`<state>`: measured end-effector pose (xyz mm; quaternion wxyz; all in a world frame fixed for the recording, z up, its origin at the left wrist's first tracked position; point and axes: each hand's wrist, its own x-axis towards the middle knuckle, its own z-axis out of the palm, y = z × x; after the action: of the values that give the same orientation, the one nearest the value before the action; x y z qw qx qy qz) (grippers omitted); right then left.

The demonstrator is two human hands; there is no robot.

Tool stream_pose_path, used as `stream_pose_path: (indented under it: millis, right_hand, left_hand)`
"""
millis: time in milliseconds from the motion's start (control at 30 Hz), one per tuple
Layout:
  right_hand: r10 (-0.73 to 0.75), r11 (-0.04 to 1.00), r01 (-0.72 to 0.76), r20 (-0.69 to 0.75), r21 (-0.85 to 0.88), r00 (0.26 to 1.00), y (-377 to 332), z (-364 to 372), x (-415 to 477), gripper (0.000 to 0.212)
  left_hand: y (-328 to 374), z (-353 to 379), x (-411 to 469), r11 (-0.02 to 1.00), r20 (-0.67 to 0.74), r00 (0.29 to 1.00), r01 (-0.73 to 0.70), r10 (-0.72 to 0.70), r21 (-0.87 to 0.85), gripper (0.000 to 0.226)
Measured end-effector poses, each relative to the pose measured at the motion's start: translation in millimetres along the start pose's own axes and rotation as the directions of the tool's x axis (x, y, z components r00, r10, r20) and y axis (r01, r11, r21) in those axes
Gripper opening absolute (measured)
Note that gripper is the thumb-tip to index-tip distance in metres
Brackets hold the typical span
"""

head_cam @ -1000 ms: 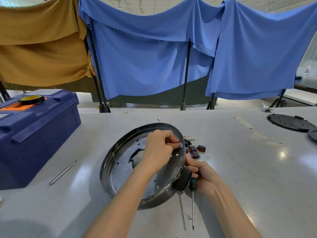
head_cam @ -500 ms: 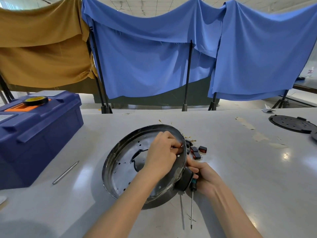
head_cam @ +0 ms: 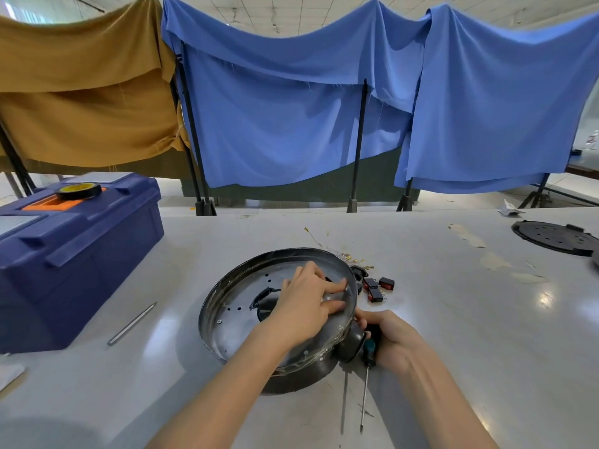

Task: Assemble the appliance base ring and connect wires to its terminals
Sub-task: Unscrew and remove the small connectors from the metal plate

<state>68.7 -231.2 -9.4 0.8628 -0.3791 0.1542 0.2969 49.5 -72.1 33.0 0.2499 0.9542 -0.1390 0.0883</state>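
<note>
**Bracing a tilted ring, with a slip the main worry**

If the left hand (head_cam: 304, 303) eases its pressure, the base ring (head_cam: 233, 306) would probably rock or slide. It stands tilted on the table (head_cam: 453, 335) in front of the person, lower edge down, and polished metal on a smooth top gives little grip. The screwdriver (head_cam: 369, 346) could also skid off line, since the right hand (head_cam: 392, 338) is crowded against the black fitting (head_cam: 351, 343) on the ring's outer wall.

The left hand lies inside the ring with fingers straight and spread, their tips pressing the perforated plate near its right rim; it grasps nothing. The right hand is clenched round the screwdriver's handle, with the shaft pointing back toward the person.

Just beyond the rim lie red switches (head_cam: 376, 288) and scattered brass terminals (head_cam: 348, 256), which a sweeping wrist could knock away.
</note>
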Motion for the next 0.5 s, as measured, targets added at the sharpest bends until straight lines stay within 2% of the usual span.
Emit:
stream_pose_path:
  millis: [167, 267, 500]
  right_hand:
    - [0.035, 0.996, -0.04, -0.063, -0.084, 0.997, -0.6, -2.2, -0.7, 0.049]
    - [0.078, 0.988, -0.08, -0.022, -0.131, 0.997, -3.6, 1.2, -9.8, 0.041]
    - [0.127, 0.949, -0.144, -0.077, -0.281, 0.989, -8.7, 16.2, -20.3, 0.016]
  left_hand:
    - [-3.8, -0.4, -4.6, 1.0, 0.064, 0.998, -0.001, 0.001, 0.008, 0.041]
    - [-7.6, -4.4, -8.1, 1.0, 0.088, 0.996, 0.0, 0.0, 0.003, 0.041]
    - [-16.2, -27.6, -17.7, 0.991, 0.083, 0.997, 0.018, -0.007, -0.13, 0.039]
